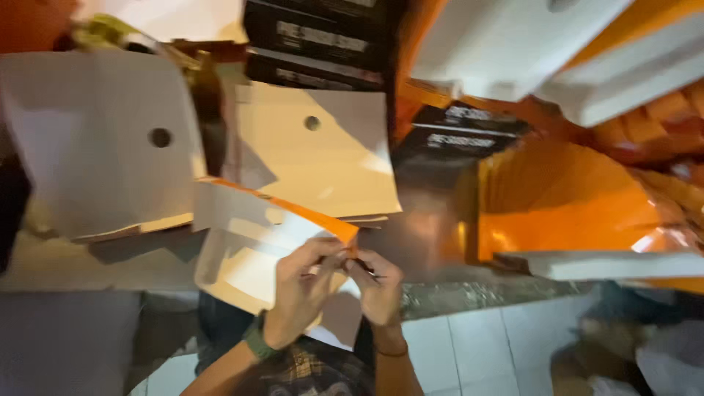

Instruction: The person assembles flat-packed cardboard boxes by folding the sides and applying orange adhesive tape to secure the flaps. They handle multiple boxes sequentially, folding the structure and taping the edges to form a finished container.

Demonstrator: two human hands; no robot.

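Blurred left hand [301, 290], right hand [378, 282], cardboard sheet [257, 235]

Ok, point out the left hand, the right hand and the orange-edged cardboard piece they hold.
left hand [299, 290], head view, on the back of the hand.
right hand [381, 286], head view, on the knuckles.
orange-edged cardboard piece [242, 227], head view, on its pale inner face.

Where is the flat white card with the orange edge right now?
In the head view, the orange-edged card sits low and centre-left, pinched at its corner by the left hand and right hand, below the stacked white holed sheets.
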